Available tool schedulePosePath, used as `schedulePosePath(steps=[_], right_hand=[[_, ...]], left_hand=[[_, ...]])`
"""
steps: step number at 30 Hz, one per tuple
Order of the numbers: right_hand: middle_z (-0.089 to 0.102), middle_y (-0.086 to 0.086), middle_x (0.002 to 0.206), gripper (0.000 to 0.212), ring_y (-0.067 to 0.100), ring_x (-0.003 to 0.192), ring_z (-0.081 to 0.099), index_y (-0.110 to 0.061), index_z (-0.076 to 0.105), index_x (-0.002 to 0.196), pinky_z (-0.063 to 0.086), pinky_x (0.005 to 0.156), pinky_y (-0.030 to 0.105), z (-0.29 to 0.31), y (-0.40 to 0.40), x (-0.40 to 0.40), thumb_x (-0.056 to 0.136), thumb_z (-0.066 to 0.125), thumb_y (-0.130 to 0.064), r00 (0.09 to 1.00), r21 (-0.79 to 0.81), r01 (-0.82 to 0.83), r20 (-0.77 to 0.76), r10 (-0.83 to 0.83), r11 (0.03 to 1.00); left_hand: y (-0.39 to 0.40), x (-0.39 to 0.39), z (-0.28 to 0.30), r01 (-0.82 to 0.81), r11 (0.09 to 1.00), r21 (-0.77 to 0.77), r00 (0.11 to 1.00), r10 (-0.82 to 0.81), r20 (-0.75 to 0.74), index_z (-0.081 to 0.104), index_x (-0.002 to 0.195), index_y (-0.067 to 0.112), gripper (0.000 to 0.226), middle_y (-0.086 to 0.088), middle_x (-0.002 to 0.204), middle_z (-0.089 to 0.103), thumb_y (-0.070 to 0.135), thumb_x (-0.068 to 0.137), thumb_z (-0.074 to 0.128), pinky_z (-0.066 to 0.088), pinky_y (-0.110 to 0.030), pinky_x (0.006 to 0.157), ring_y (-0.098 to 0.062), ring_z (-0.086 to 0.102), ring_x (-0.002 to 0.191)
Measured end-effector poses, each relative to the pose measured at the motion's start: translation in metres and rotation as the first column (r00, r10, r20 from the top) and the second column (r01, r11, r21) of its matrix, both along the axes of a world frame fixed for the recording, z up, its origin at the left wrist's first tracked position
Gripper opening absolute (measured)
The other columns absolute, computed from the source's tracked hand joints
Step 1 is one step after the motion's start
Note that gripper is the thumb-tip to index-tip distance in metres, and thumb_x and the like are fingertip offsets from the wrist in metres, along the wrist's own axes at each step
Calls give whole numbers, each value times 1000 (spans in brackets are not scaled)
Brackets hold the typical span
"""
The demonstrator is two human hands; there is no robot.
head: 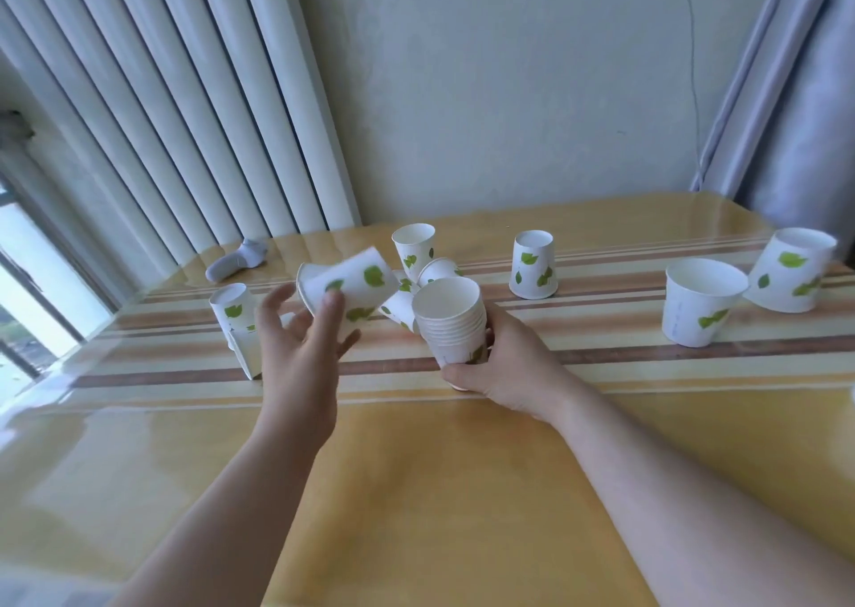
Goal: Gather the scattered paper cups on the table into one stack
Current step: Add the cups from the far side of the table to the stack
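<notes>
1. Mid-table, right hand (504, 366) grips the nested cup stack (455, 324), mouth up.
2. Left hand (300, 342) pinches a sideways leaf-print cup (349, 289) just beside it.
3. Next, I'd guess: turn it upright, drop it in.

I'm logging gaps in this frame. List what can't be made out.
- Head view, cup by the left hand: motion-blurred, grip unclear.
- Stack base: hidden by the right hand.
- Cups at left: partly behind the left hand.
- Lying cups behind the stack: count unclear.
- White thing at the right edge: cut off.
</notes>
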State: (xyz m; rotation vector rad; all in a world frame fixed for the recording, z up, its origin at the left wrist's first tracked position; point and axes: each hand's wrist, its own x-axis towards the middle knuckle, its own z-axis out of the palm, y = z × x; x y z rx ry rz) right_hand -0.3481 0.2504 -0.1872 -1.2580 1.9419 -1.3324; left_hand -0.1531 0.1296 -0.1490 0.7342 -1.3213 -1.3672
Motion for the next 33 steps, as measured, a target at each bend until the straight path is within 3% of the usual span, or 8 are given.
schedulePosePath(steps=[3, 5, 7, 16, 23, 28, 30, 33], right_hand=[[74, -14, 111, 59, 11, 105, 69, -41, 61, 125, 61, 95, 40, 1, 2, 0, 74, 90, -29, 1000, -11, -2, -19, 2, 1000], [73, -13, 112, 61, 13, 106, 69, -41, 61, 126, 61, 96, 41, 2, 3, 1, 76, 91, -27, 1000, -7, -14, -20, 14, 1000], [72, -13, 110, 60, 13, 104, 69, -41, 61, 127, 62, 95, 41, 3, 3, 1, 77, 91, -26, 999, -1, -25, -30, 25, 1000], [74, -15, 115, 66, 10, 104, 70, -45, 60, 130, 62, 96, 44, 0, 0, 0, 73, 90, -33, 999, -15, -33, -37, 33, 999], [72, -17, 110, 62, 4, 97, 69, -44, 60, 128, 63, 94, 39, 0, 1, 0, 77, 91, -27, 998, -11, -44, -38, 44, 999], [74, -17, 109, 63, 6, 99, 70, -50, 60, 124, 63, 95, 42, -2, 0, -1, 74, 91, -30, 999, -16, -34, -23, 33, 999], [75, -17, 108, 60, 3, 98, 71, -52, 60, 119, 64, 94, 40, -3, 0, -2, 74, 92, -28, 999, -15, -32, -12, 32, 999], [76, -15, 109, 61, 7, 99, 72, -49, 60, 121, 64, 93, 42, -3, -1, -3, 71, 91, -32, 999, -9, -39, -4, 39, 999]], left_hand=[[6, -10, 21, 102, 991, -85, 994, -99, 35, 60, 137, 20, 68, 7, 113, 80, 58, 83, 73, 62, -29, 82, -10, 79, 103], [11, -15, 25, 146, 973, -176, 974, -110, 196, 66, 133, 37, 61, 6, 118, 80, 62, 79, 75, 59, -26, 82, -8, 78, 104], [14, -18, 24, 194, 956, -222, 947, -123, 296, 64, 128, 54, 51, 5, 122, 78, 59, 79, 79, 59, -28, 90, -9, 76, 108], [18, -19, 27, 240, 938, -251, 922, -140, 360, 57, 139, 51, 59, 30, 109, 76, 31, 92, 86, 55, -9, 82, 11, 69, 105], [8, -15, 32, 348, 904, -247, 882, -226, 414, 57, 148, 53, 72, 20, 126, 77, 41, 83, 85, 61, -32, 102, -6, 73, 117], [-1, -1, 26, 406, 871, -275, 818, -212, 535, 17, 159, 67, 117, 16, 140, 66, 61, 68, 90, 55, -20, 95, -4, 67, 115], [-7, 15, 14, 287, 905, -313, 850, -90, 518, 16, 155, 71, 112, 17, 137, 61, 61, 70, 88, 51, -17, 93, 2, 59, 116], [-30, 45, -11, -155, 929, -335, 839, 303, 452, 56, 140, 52, 58, 4, 130, 59, 42, 89, 83, 54, -41, 103, -5, 59, 111]])
